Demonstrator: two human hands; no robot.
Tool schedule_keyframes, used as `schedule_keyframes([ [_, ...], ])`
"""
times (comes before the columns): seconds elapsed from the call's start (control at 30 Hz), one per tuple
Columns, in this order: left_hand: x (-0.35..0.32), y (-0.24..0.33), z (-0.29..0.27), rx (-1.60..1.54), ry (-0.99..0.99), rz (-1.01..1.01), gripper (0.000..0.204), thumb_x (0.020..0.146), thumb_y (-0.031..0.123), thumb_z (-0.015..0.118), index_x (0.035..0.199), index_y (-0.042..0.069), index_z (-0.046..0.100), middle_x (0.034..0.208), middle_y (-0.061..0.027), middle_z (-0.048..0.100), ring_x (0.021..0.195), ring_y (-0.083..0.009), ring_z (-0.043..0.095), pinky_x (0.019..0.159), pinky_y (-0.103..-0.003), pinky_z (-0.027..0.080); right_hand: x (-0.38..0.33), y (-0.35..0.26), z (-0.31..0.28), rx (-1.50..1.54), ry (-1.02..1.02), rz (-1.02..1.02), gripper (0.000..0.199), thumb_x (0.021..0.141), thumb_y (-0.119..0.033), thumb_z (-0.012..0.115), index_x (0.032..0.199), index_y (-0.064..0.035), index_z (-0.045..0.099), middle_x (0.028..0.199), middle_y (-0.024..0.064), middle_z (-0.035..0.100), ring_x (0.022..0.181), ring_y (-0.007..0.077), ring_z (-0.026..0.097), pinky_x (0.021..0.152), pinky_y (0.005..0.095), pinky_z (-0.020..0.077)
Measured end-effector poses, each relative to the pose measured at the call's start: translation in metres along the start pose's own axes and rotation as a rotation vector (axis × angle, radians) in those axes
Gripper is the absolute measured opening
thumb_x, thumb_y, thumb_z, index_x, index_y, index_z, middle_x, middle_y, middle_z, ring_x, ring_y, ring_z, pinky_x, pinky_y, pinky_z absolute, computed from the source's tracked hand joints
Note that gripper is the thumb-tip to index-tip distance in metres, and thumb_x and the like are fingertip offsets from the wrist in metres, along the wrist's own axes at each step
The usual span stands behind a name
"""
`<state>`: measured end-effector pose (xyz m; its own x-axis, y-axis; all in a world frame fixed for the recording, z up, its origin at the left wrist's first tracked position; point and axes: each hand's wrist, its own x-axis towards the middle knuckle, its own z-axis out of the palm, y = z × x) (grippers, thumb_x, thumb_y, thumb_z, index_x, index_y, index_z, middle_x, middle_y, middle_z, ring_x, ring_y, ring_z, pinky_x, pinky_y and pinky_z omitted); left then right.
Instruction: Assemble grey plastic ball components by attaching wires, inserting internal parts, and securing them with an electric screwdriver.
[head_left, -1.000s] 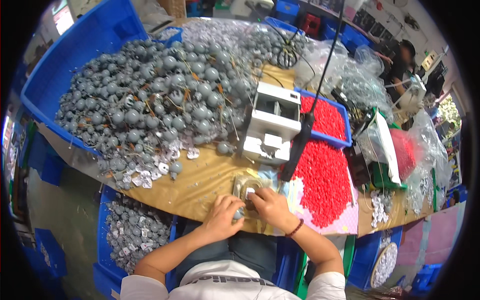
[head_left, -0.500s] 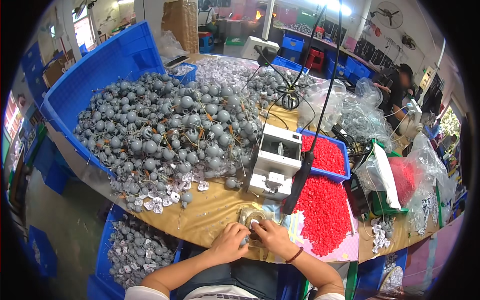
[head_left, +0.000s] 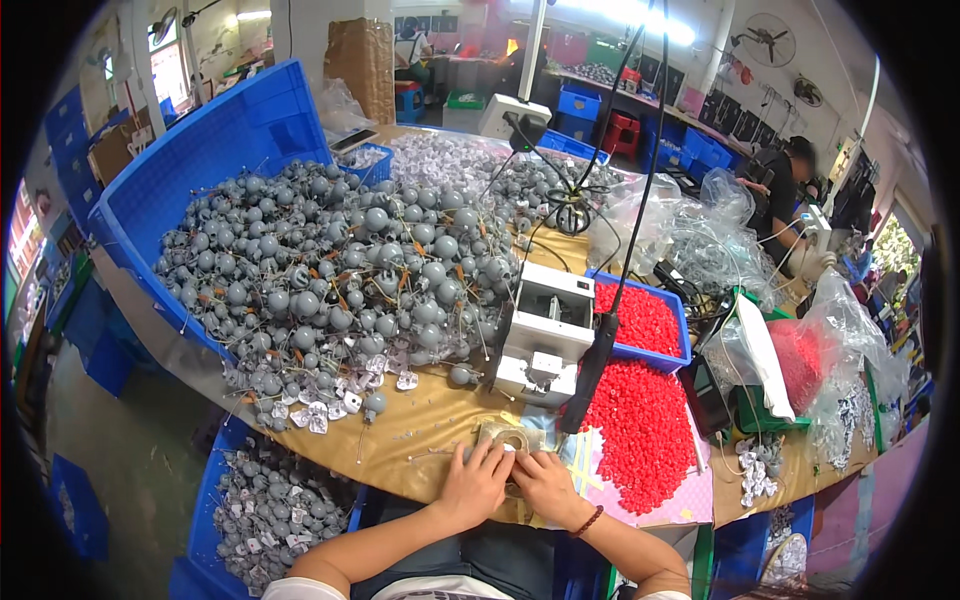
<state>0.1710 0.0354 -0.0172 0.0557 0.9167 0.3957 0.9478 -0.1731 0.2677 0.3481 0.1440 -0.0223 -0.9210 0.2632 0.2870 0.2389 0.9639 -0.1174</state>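
My left hand (head_left: 473, 482) and my right hand (head_left: 547, 484) rest side by side on the brown-covered table (head_left: 420, 440), at its near edge. Their fingertips meet over a small pale part that is too small to make out. A clear tape roll (head_left: 510, 437) lies just beyond the fingertips. A bead bracelet circles my right wrist. Behind the roll stands a small white machine (head_left: 545, 335) with a black cable (head_left: 592, 365) leaning across it.
A heap of grey balls on wires (head_left: 340, 270) fills the left of the table, spilling from a big blue bin (head_left: 200, 160). Red pellets (head_left: 640, 430) lie loose at the right, more in a blue tray (head_left: 683, 335). Plastic bags (head_left: 830, 360) crowd the far right. Another person (head_left: 785, 185) works behind. A blue crate (head_left: 265, 505) of grey parts sits below left.
The view has tilted upward, so the table and my hands sit lower in the picture. Both hands stay together at the tape roll.
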Motion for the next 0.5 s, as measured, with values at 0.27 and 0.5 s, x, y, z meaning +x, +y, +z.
schedule_keyframes([
  [0.27,-0.002,-0.003,0.016,0.032,0.053,0.061,0.043,0.083,0.018,0.071,0.124,0.006,0.067,0.125,-0.0112,0.064,0.121,-0.0265,0.058,0.105,-0.058,0.039,-0.034,0.007,0.001,0.249,0.221,0.159,0.047,0.076,-0.004,0.072,0.123,-0.003,0.066,0.125,0.0146,0.064,0.115,0.0333,0.061,0.098,0.0441,0.0498],
  [0.5,0.006,-0.015,0.018,-0.017,0.069,0.086,0.036,0.08,0.017,0.072,0.115,0.01,0.069,0.115,-0.0048,0.067,0.111,-0.0215,0.062,0.094,-0.043,0.045,-0.064,0.024,0.005,0.342,0.149,0.283,0.049,0.082,-0.003,0.073,0.129,-0.0029,0.06,0.123,0.0176,0.065,0.12,0.0378,0.06,0.103,0.0453,0.0484],
])
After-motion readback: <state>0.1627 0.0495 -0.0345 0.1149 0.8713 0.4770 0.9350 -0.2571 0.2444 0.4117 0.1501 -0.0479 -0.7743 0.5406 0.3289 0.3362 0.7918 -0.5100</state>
